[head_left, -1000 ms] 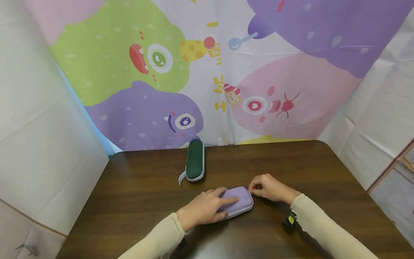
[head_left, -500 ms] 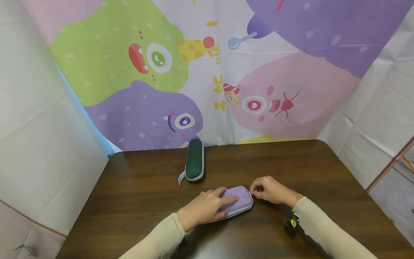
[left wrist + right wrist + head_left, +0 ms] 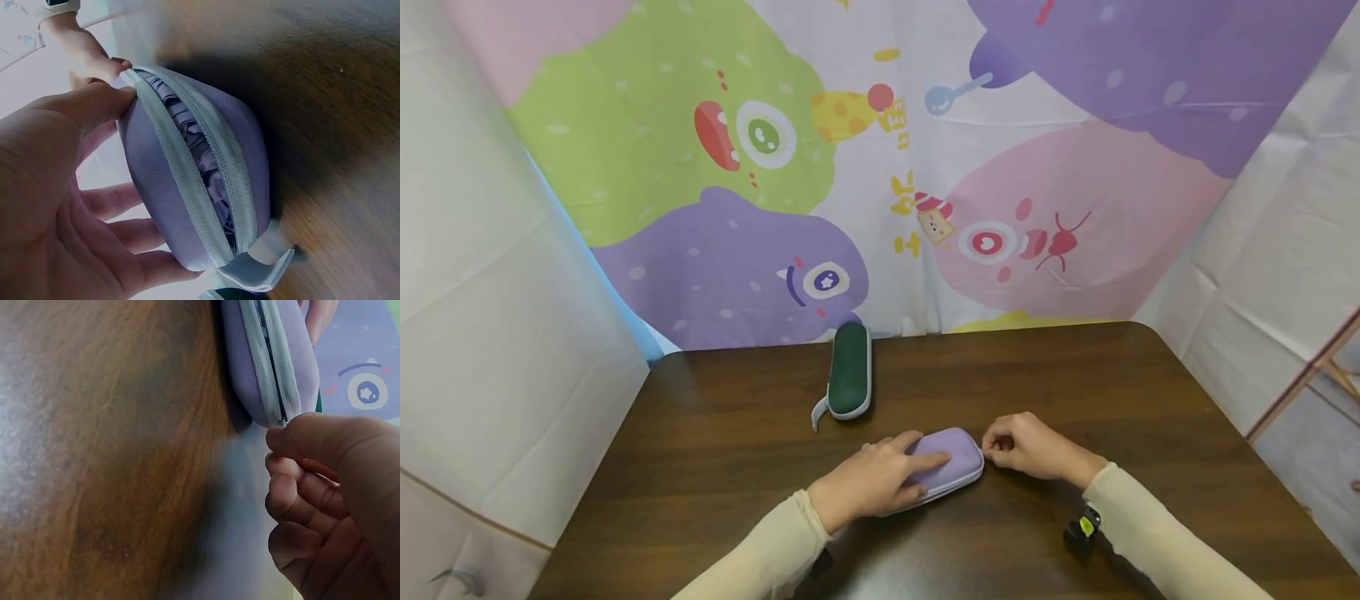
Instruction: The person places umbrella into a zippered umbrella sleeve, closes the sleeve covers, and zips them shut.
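On the table lies a lilac hard-shell zip case [image 3: 956,451] with a pale grey zipper. My left hand [image 3: 868,479] grips it from the left, fingers over the lid and thumb at the near side. In the left wrist view, the zipper [image 3: 206,147] gapes along one end, showing pleated purple fabric [image 3: 199,147] inside; a grey strap loop [image 3: 259,272] sticks out beside it. My right hand [image 3: 1037,446] is at the right end. In the right wrist view, its thumb and forefinger pinch the small zipper pull [image 3: 284,423], most of which they cover.
A dark green zip case [image 3: 850,371] with a grey strap lies behind, near the back edge of the brown wooden table [image 3: 737,433]. A printed cartoon curtain [image 3: 910,167] hangs behind the table, and white cloth panels [image 3: 512,275] stand at the sides.
My right hand has shifted slightly right and nearer around the end of the lilac case. The left hand keeps its hold, and the green case has stayed put.
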